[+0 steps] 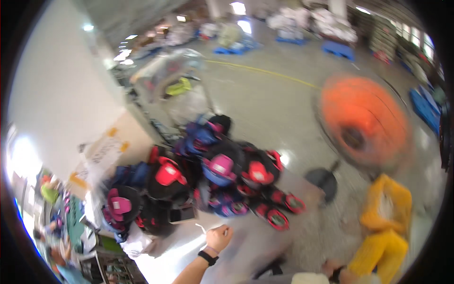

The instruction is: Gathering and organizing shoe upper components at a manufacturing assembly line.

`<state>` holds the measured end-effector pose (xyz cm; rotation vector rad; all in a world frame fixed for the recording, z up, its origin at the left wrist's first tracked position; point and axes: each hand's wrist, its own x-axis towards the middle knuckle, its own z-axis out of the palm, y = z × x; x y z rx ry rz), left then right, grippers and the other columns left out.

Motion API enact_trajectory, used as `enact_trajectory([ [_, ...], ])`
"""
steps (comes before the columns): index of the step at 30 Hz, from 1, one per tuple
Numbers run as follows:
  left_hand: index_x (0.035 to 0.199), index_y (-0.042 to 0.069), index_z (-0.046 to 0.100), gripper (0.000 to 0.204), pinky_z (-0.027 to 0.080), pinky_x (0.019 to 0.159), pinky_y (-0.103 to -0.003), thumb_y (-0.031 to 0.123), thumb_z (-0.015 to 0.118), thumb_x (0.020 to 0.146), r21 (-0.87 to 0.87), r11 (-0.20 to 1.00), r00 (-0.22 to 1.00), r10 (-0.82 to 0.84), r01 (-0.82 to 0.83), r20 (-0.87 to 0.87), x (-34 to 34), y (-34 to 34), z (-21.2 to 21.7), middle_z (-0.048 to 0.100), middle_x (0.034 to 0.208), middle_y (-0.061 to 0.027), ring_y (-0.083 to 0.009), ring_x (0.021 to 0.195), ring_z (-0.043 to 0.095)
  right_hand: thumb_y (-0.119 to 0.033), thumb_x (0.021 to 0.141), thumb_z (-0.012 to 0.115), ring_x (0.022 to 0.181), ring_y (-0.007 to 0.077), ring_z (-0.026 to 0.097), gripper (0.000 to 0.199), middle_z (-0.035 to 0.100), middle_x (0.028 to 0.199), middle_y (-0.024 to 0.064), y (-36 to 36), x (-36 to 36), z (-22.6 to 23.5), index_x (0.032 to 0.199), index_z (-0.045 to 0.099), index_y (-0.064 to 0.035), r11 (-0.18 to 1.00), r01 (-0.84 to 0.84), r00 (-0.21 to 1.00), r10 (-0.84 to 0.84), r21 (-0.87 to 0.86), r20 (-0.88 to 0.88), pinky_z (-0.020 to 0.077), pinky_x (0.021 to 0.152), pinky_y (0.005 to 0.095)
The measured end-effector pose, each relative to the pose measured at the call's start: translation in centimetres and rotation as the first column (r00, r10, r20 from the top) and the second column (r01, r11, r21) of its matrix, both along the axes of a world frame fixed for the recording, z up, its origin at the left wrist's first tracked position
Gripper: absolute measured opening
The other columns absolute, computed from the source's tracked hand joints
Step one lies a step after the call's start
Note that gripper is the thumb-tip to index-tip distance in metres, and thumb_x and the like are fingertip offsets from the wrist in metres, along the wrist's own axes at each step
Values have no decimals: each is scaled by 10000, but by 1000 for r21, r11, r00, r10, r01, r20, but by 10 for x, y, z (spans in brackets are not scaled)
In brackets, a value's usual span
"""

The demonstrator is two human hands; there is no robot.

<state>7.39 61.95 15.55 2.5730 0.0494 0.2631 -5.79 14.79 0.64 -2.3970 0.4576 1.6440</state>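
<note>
My left hand [219, 238], with a black band on the wrist, is raised over the pale, shiny tabletop [189, 236]. Its fingers are curled closed, and a thin white cord [201, 228] shows beside them; whether the cord is in the grip is unclear. Just beyond lies a heap of dark goods [165, 177] with red, pink and blue parts, several with small white labels. Two round red-rimmed pieces [278, 219] lie at the heap's right end. Near the lower edge, my right hand [333, 269] is smeared by motion, close to a yellow bin [380, 253].
A large orange fan [364, 123] stands on the right above a dark round base [321, 184]. Another yellow bin [387, 201] is below it. Behind the heap is a cart [165, 75] with plastic-wrapped goods. Blue pallets [338, 49] line the back. People work at far left.
</note>
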Motion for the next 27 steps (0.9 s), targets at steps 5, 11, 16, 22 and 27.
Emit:
enact_trajectory([
  [5,749,107,613,97,460,520,-398,191,574,775,-17,944,943,-330,329,-33,-65,-92,-71,576,590,-88,-297,578,576,-259,777,482,880,330,599,314,627,958,165,-31,-122,-2,992,625,-82,991,96,922,-123,92,367,460,737,422],
  [11,827,85,602,98,466,529,-401,165,553,797,-177,783,801,-596,596,62,-123,-170,-102,577,579,-99,-304,572,587,-259,757,498,814,317,612,260,636,882,161,-76,-299,15,906,648,-107,982,184,885,-146,-44,441,468,700,426],
  [16,740,70,602,141,441,485,-348,209,615,764,-263,730,665,-683,631,-300,-183,-240,-98,555,545,-103,-261,509,576,-158,735,501,831,336,619,238,638,873,196,-111,-400,11,847,658,-18,723,660,740,-580,-205,340,491,704,434],
  [22,887,38,578,199,461,659,-331,226,514,885,-225,525,338,-764,821,-550,-234,-355,-88,609,793,-107,-239,728,579,-157,779,489,872,305,617,236,640,931,160,-225,-531,-22,907,657,-50,442,836,539,-772,-325,336,495,755,408],
  [27,976,36,572,234,448,667,-365,238,513,874,-116,510,350,-721,852,-598,-285,-362,-198,594,829,-146,-276,749,565,-215,804,480,904,288,608,274,640,969,118,-419,-614,-94,986,643,-90,349,880,462,-786,-323,411,486,774,392],
])
